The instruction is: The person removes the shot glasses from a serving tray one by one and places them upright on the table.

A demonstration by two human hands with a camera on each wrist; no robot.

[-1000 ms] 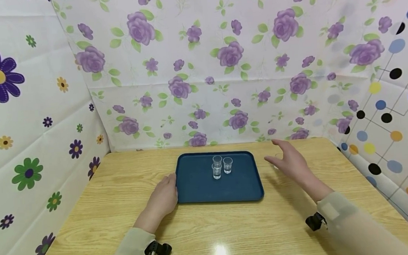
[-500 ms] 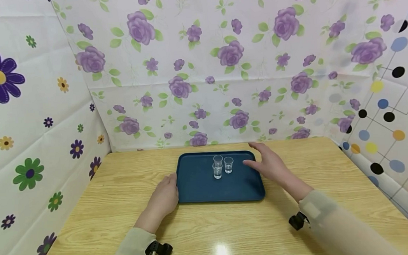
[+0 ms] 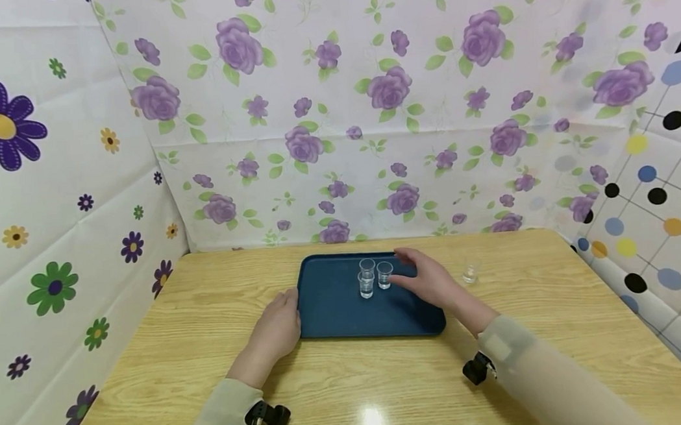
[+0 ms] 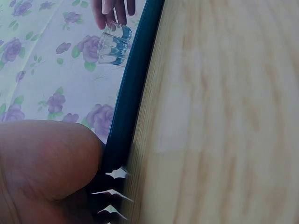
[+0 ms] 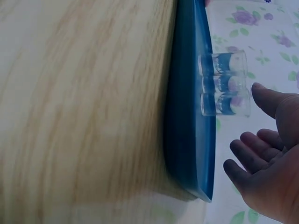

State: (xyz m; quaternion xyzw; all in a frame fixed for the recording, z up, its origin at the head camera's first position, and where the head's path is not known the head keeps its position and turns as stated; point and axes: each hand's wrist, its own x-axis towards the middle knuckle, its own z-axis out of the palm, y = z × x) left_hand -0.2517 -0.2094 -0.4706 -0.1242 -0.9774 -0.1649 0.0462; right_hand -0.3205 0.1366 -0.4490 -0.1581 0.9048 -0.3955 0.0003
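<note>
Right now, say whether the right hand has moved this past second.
Yes, the right hand moved leftward in the head view, from beyond the right edge of the tray to over it.

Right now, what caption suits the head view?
Left hand touching the blue tray, right hand near three cups; another cup on the table.

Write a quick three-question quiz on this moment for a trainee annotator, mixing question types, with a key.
1. How many shot glasses stand on the blue tray?
2. True or false: the left hand touches the tray while the right hand holds nothing.
3. Where on the wooden table is the lone shot glass? A) Left of the tray; B) Right of the tray; C) Nearer the person than the tray.

Key: 1. Three; 2. True; 3. B
</note>
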